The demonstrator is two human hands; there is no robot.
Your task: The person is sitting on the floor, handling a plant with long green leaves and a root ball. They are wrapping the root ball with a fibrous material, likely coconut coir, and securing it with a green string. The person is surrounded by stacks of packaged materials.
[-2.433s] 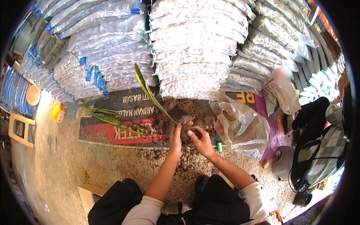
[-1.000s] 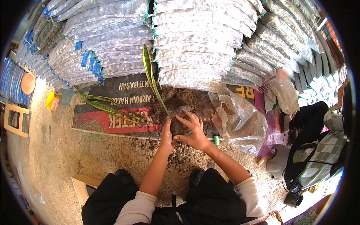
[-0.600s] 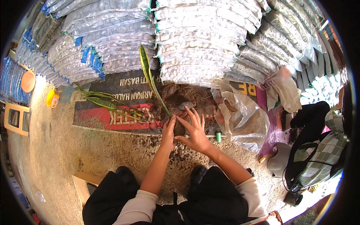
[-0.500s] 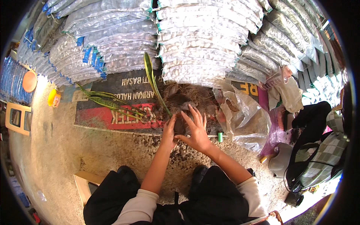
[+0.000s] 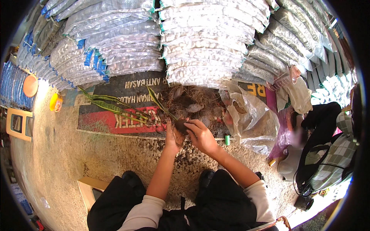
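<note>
Three stacks of sacks (image 5: 208,42) fill the space beyond the hands, from far left to far right. Rough, tan floor (image 5: 115,158) spreads to the left of the hands and back under the wearer's black trousers (image 5: 219,200). Just beyond the fingers lies a dark printed sheet (image 5: 115,82) with a red band, reaching out to either side of them. Well to the right of the hands is another person (image 5: 331,165) in checked cloth and black, at the edge of a purple sheet (image 5: 285,119).

Nearer the right hand, on its far right side, a crumpled clear bag (image 5: 252,129) overlaps the dark sheet. Tangled brown fibres (image 5: 192,96) lie directly beyond both hands. A beige stool (image 5: 19,124) stands well left of them.

Long, yellow-edged leaves (image 5: 111,107) lie ahead and to the left of the left hand. The right hand (image 5: 202,136) has its fingers bent in a narrow grip on a dark clump, pressing from above and the right. The left hand (image 5: 173,134) is cupped around the same clump from the left and below. A single leaf (image 5: 156,100) slants away from the clump (image 5: 181,126), forward and left.

Smaller still, an orange-yellow tub (image 5: 56,102) sits far left of the hands, and a green cylinder (image 5: 227,140) is upright just right of the right hand.
</note>
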